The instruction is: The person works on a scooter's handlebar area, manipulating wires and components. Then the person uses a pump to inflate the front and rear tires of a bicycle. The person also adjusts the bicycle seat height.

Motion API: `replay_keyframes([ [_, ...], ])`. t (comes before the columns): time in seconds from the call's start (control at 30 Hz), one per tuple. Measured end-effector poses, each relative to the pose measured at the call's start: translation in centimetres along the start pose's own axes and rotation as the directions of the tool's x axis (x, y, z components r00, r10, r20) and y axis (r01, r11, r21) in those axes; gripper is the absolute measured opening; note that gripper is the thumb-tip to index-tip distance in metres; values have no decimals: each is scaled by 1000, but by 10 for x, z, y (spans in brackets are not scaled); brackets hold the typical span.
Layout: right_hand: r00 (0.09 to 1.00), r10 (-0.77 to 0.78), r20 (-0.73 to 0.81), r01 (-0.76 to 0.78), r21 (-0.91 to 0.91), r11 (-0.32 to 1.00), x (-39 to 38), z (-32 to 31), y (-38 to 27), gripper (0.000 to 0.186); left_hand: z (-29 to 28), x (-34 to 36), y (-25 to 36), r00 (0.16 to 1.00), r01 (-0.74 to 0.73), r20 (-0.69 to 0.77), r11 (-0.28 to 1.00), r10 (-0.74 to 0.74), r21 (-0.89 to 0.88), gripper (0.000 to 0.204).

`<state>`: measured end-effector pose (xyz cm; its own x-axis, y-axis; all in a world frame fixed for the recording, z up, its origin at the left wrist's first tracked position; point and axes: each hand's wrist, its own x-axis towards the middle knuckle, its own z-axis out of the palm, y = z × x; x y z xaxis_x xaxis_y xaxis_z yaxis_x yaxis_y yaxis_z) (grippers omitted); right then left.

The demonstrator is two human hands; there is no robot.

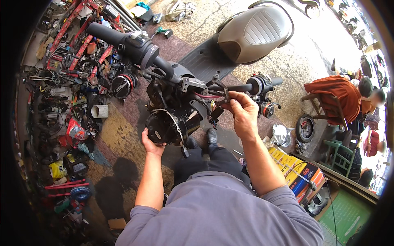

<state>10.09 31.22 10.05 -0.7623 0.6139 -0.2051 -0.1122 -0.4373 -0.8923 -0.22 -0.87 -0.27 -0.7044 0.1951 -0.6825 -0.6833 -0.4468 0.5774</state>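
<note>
My left hand (152, 143) cups the lower left of a black round headlamp housing (163, 128), which has a metal rim and hangs at the front of a scooter's dismantled handlebar assembly (192, 85). My right hand (243, 110) pinches a dark cable or bracket (224, 92) among exposed wires, right of the housing; exactly what is between the fingers is too small to tell. The left grip (104, 35) extends toward the upper left, and the right grip (275, 80) sits beyond my right hand. The seat (256, 35) and grey footboard (205, 55) lie behind the handlebar.
A heap of tools and parts (65, 86) fills the left side. At the right are people (365, 88), a chair with an orange cloth (328, 94), a wheel (305, 128), stacked yellow boxes (287, 164) and a green board (344, 211). My feet (212, 136) stand below the housing.
</note>
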Motion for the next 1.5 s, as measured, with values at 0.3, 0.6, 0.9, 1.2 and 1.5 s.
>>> replay_keyframes([
  [0.3, 999, -37, -1, 37, 15, 999, -5, -2, 0, 23, 5, -4, 1, 999, -14, 30, 1000, 13, 16, 57],
  [0.6, 990, -140, -27, 130, -240, 962, -15, -18, -11, 21, -1, 6, -5, 988, -53, 137, 989, 72, -140, 57],
  [0.9, 1000, 4, -7, -4, 13, 1000, -23, -14, -7, 14, 4, -7, 1, 999, -29, 12, 996, 31, -87, 56],
  [1.2, 995, 85, 46, -83, -30, 996, -28, -6, -8, 15, -3, -6, 3, 998, 20, 64, 997, -15, -76, 51],
  [1.5, 985, 147, 88, -142, -63, 988, -31, 6, -11, 15, 11, -12, 4, 1000, -5, -29, 997, 3, -78, 53],
])
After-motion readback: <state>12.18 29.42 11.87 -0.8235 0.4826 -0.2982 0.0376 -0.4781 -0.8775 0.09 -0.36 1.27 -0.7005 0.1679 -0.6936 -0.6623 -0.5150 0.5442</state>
